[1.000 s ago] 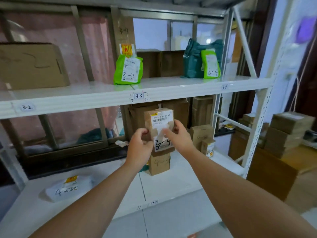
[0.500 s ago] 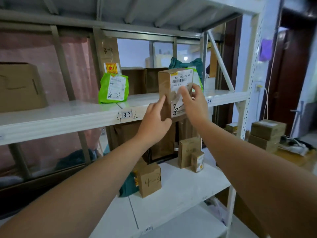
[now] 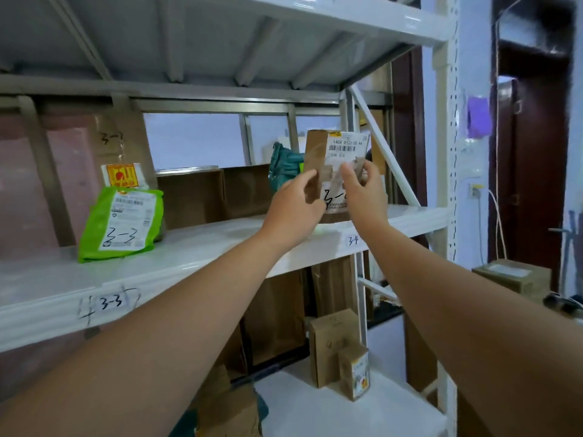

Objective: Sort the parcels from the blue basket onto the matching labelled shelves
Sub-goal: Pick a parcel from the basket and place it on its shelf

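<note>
A brown cardboard parcel (image 3: 334,152) with a white barcode label and a handwritten number beginning "3-" stands upright on the white shelf (image 3: 220,247), above the shelf label 3-4 (image 3: 353,240). My left hand (image 3: 293,209) holds its left side and my right hand (image 3: 362,190) pinches its front right side. Directly behind it sits a teal bag (image 3: 284,167). A green parcel marked 3-3 (image 3: 121,223) leans further left, above the shelf label 3-3 (image 3: 111,301). The blue basket is out of view.
Brown boxes (image 3: 214,193) line the back of this shelf. On the lower shelf (image 3: 347,414) stand small cardboard boxes (image 3: 337,345). A white upright post (image 3: 444,152) bounds the rack on the right, with more boxes (image 3: 514,277) on a surface beyond it.
Both hands lifted the brown parcel from below the shelf edge up and to the right, and it now rests on the shelf above the 3-4 label. The view tilted upward.
</note>
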Available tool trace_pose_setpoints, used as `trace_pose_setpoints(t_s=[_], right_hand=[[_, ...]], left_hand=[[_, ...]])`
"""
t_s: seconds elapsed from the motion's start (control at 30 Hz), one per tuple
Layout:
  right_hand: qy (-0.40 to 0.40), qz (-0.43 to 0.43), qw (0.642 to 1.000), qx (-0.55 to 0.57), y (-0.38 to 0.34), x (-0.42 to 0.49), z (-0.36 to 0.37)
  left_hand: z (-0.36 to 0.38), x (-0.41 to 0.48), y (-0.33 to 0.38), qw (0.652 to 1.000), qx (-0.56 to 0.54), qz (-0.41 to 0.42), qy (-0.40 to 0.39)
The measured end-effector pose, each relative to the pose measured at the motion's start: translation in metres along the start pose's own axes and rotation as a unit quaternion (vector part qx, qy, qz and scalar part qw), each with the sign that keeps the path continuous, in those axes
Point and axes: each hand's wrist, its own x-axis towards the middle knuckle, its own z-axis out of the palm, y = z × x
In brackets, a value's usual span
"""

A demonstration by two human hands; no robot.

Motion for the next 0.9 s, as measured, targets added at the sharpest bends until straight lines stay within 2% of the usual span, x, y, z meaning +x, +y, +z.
trace_pose_setpoints(t_s=[0.2, 0.33, 0.4, 0.5, 0.67, 0.8, 0.9], right_hand=[[-0.046, 0.002, 0.999, 0.006, 0.047, 0.112, -0.016], [-0.100, 0.001, 0.995, 0.007, 0.069, 0.154, -0.001], [-0.099, -0.005, 0.995, -0.004, 0.080, 0.166, 0.007], [-0.061, -0.002, 0.998, -0.006, 0.097, 0.186, 0.005], [-0.012, 0.014, 0.999, -0.050, 0.130, 0.216, -0.010], [-0.031, 0.067, 0.996, -0.050, 0.149, 0.227, -0.016], [-0.047, 0.076, 0.994, -0.058, 0.159, 0.225, -0.015]], left_hand=[[0.065, 0.079, 0.002, 0.999, 0.002, -0.032, 0.036], [0.085, 0.120, -0.010, 0.991, -0.010, -0.067, 0.113], [0.094, 0.133, -0.017, 0.988, -0.021, -0.086, 0.124], [0.113, 0.149, -0.019, 0.991, -0.038, -0.100, 0.081], [0.147, 0.168, -0.017, 0.994, -0.026, -0.098, -0.041], [0.161, 0.182, -0.025, 0.992, -0.012, -0.105, -0.074], [0.170, 0.184, -0.040, 0.987, -0.050, -0.141, -0.066]])
